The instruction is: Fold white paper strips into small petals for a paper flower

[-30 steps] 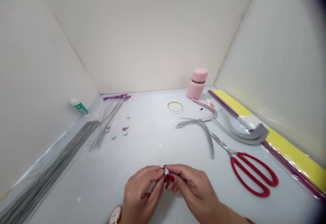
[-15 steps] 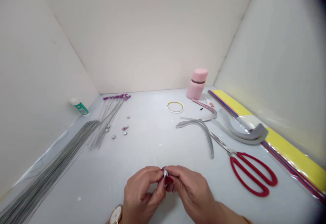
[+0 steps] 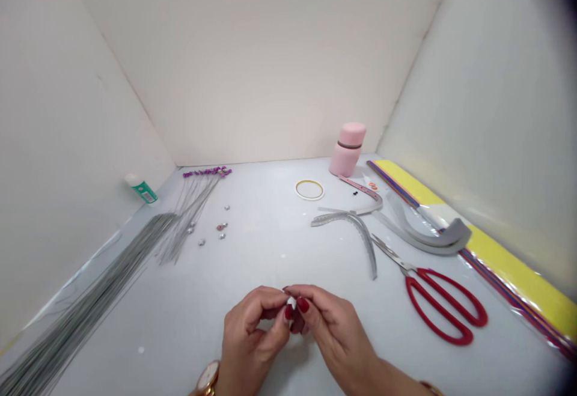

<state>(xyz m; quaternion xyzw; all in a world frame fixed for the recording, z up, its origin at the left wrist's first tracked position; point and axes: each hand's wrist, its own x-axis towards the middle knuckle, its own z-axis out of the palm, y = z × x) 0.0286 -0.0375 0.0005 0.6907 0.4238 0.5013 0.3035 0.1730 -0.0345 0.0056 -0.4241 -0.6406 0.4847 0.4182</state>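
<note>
Left hand (image 3: 252, 336) & right hand (image 3: 329, 330) pinch small silvery piece (image 3: 293, 303), maybe foil; shaping step, next needs delicate fingertip pressure.

I can read no word or number anywhere before me; the small white bottle with a green label (image 3: 141, 189), lying by my left wall, carries print, but it is too small and blurred to make out; the curved grey plastic ruler (image 3: 360, 237) beside my red-handled scissors shows fine marks along its edge, with no figures legible; the face of the gold wristwatch (image 3: 208, 377) on my left wrist is unreadable too.
</note>
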